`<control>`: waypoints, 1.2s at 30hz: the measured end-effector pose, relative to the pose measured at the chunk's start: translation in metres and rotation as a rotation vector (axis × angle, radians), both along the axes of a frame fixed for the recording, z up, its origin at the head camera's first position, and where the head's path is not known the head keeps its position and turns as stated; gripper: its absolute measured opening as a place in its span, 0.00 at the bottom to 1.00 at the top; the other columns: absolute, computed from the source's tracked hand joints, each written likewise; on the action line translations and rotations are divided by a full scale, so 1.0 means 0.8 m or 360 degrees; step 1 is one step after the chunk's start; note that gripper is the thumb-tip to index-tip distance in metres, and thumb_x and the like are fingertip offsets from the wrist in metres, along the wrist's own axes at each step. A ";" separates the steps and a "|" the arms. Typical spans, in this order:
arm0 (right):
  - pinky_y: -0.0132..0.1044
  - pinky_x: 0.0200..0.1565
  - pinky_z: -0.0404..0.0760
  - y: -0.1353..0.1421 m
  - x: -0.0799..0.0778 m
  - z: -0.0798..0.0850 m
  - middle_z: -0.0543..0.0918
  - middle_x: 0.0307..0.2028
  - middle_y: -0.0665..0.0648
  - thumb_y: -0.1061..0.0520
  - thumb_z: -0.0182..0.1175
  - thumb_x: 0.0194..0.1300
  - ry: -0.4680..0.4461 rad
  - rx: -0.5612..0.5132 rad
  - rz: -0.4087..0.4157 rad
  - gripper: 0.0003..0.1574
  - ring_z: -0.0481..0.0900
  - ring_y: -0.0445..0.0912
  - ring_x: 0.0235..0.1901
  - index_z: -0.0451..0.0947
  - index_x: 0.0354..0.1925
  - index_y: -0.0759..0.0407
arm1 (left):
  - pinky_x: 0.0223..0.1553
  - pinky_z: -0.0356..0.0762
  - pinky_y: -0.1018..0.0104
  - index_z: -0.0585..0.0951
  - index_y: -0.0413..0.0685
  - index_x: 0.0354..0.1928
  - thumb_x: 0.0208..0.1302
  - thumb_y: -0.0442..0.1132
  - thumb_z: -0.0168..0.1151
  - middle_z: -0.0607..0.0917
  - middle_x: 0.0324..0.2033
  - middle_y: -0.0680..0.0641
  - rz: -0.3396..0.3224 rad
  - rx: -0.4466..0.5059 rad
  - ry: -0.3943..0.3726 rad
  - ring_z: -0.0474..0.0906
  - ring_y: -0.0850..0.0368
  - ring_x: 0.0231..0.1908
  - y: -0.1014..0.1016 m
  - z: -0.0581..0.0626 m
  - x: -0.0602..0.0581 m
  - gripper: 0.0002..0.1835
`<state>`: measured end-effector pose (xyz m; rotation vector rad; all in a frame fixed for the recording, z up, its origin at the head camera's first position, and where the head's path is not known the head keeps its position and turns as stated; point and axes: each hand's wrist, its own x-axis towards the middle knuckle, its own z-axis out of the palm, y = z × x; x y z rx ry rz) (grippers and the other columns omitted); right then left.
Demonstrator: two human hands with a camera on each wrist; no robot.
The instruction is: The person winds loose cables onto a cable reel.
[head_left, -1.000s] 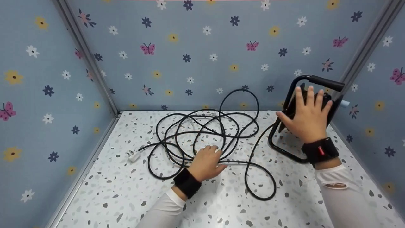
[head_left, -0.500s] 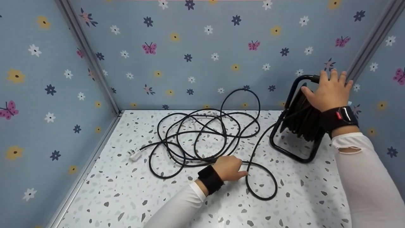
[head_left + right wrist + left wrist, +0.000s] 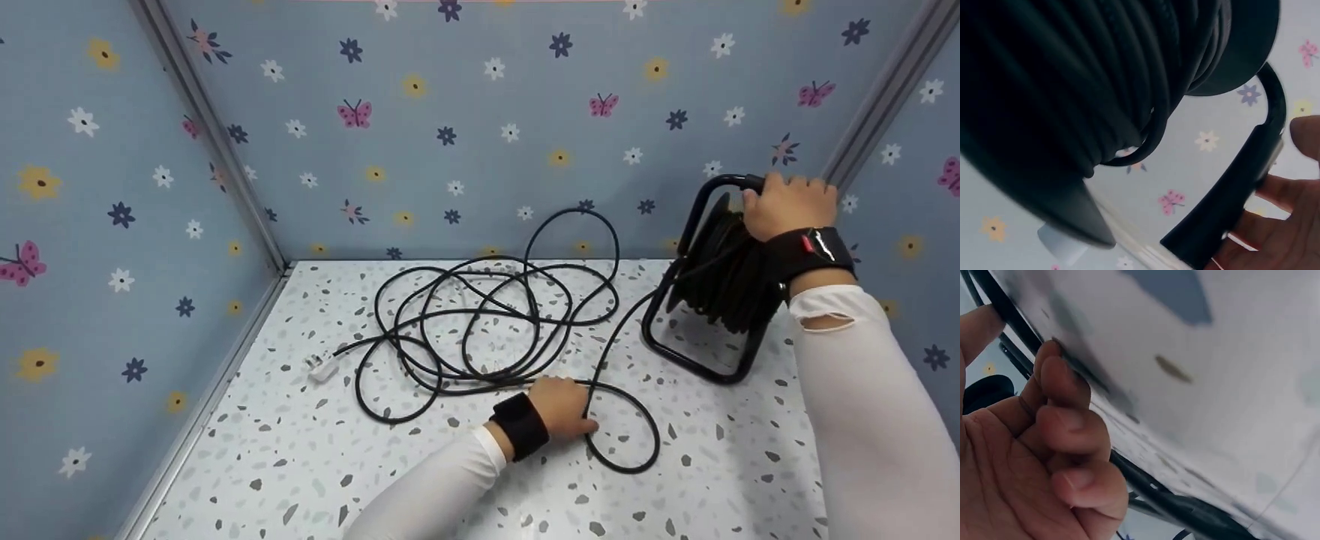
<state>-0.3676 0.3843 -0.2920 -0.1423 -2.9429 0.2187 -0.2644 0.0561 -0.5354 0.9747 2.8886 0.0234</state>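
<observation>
A black cable reel [image 3: 712, 281] stands at the right in the head view, wound cable between its flanges. My right hand [image 3: 795, 206] grips the padded top handle [image 3: 1224, 197] of its frame; in the right wrist view the fingers go behind the handle and the thumb stands apart. My left hand [image 3: 559, 409] is low over the table beside the loose black cable [image 3: 651, 427]. In the left wrist view its fingers [image 3: 1081, 430] are loosely curled, with a stretch of cable [image 3: 1008, 312] passing between thumb and index fingertip.
Loose cable loops [image 3: 420, 315] overlap across the middle of the speckled white table [image 3: 300, 472]. A white plug [image 3: 322, 369] lies at their left end. Blue flower-patterned walls [image 3: 450, 97] enclose the back and both sides. A pale knob [image 3: 1064, 242] sticks out from the reel.
My left hand has slid right along the table to the cable's right-hand loop. My right hand has moved from in front of the reel up and right, and its fingers have closed over the handle.
</observation>
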 end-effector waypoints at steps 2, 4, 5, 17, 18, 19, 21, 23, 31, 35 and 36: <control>0.77 0.76 0.49 0.004 -0.002 0.000 0.62 0.71 0.91 0.39 0.31 0.89 0.0000 0.0013 -0.0009 0.47 0.56 0.86 0.71 0.56 0.78 0.80 | 0.31 0.81 0.55 0.73 0.55 0.19 0.71 0.58 0.67 0.85 0.25 0.51 -0.0004 0.0025 -0.0030 0.80 0.53 0.25 -0.004 0.001 -0.001 0.26; 0.77 0.75 0.50 0.008 -0.004 -0.001 0.63 0.69 0.91 0.40 0.31 0.89 0.0016 -0.0001 -0.0007 0.46 0.57 0.86 0.71 0.58 0.76 0.81 | 0.30 0.81 0.55 0.70 0.56 0.18 0.70 0.53 0.68 0.84 0.23 0.52 0.0001 0.0044 -0.0047 0.78 0.54 0.24 -0.009 0.003 -0.001 0.24; 0.77 0.75 0.50 0.009 -0.004 -0.002 0.63 0.69 0.91 0.40 0.32 0.89 0.0025 -0.0008 -0.0005 0.46 0.57 0.86 0.70 0.59 0.75 0.82 | 0.30 0.81 0.56 0.69 0.56 0.18 0.68 0.51 0.68 0.83 0.22 0.52 0.0003 0.0050 -0.0054 0.78 0.55 0.24 -0.011 0.003 -0.002 0.24; 0.80 0.69 0.59 0.004 0.005 0.014 0.67 0.64 0.91 0.42 0.34 0.90 -0.0021 0.0020 0.0053 0.43 0.60 0.88 0.64 0.61 0.70 0.84 | 0.24 0.75 0.55 0.67 0.57 0.16 0.63 0.43 0.69 0.75 0.18 0.54 0.0055 0.0130 -0.0010 0.71 0.56 0.21 -0.071 0.038 -0.013 0.22; 0.80 0.68 0.60 0.003 0.008 0.017 0.67 0.64 0.91 0.42 0.34 0.90 -0.0044 0.0027 0.0067 0.43 0.61 0.88 0.64 0.60 0.70 0.84 | 0.24 0.74 0.56 0.67 0.57 0.17 0.63 0.42 0.68 0.74 0.18 0.55 0.0062 0.0143 -0.0018 0.70 0.57 0.21 -0.078 0.040 -0.014 0.22; 0.81 0.67 0.62 0.001 0.011 0.021 0.68 0.64 0.92 0.42 0.35 0.90 -0.0067 0.0036 0.0083 0.43 0.62 0.89 0.63 0.60 0.70 0.84 | 0.23 0.72 0.57 0.67 0.57 0.18 0.63 0.41 0.67 0.73 0.18 0.55 0.0070 0.0154 -0.0016 0.70 0.56 0.21 -0.084 0.043 -0.016 0.20; 0.80 0.64 0.65 -0.002 0.016 0.029 0.70 0.62 0.92 0.43 0.35 0.90 -0.0112 0.0044 0.0123 0.42 0.65 0.88 0.61 0.61 0.68 0.84 | 0.24 0.72 0.57 0.69 0.56 0.20 0.63 0.40 0.66 0.73 0.20 0.55 0.0103 0.0187 -0.0028 0.70 0.56 0.21 -0.100 0.050 -0.020 0.17; 0.78 0.60 0.69 -0.002 0.022 0.034 0.72 0.59 0.91 0.43 0.36 0.90 -0.0162 0.0039 0.0155 0.42 0.69 0.87 0.58 0.61 0.67 0.84 | 0.26 0.74 0.57 0.72 0.54 0.23 0.64 0.38 0.66 0.75 0.21 0.54 0.0134 0.0224 -0.0036 0.70 0.56 0.23 -0.113 0.055 -0.024 0.14; 0.70 0.50 0.74 -0.009 0.033 0.047 0.77 0.49 0.86 0.42 0.37 0.91 -0.0243 -0.0008 0.0224 0.40 0.78 0.77 0.47 0.65 0.61 0.83 | 0.37 0.82 0.51 0.77 0.46 0.33 0.73 0.35 0.60 0.80 0.28 0.49 0.0240 0.0546 -0.0126 0.75 0.53 0.28 -0.175 0.076 -0.040 0.07; 0.71 0.50 0.74 -0.016 0.036 0.046 0.78 0.46 0.85 0.45 0.39 0.90 -0.0235 0.0026 0.0258 0.36 0.79 0.78 0.46 0.69 0.56 0.82 | 0.40 0.84 0.52 0.79 0.42 0.40 0.78 0.33 0.58 0.82 0.31 0.47 0.0284 0.0756 -0.0227 0.78 0.53 0.31 -0.206 0.080 -0.047 0.05; 0.71 0.51 0.74 -0.018 0.036 0.046 0.78 0.47 0.85 0.45 0.39 0.90 -0.0242 0.0033 0.0265 0.37 0.79 0.79 0.47 0.69 0.57 0.83 | 0.42 0.84 0.53 0.80 0.42 0.42 0.79 0.33 0.57 0.83 0.33 0.46 0.0297 0.0807 -0.0248 0.78 0.54 0.33 -0.213 0.080 -0.048 0.05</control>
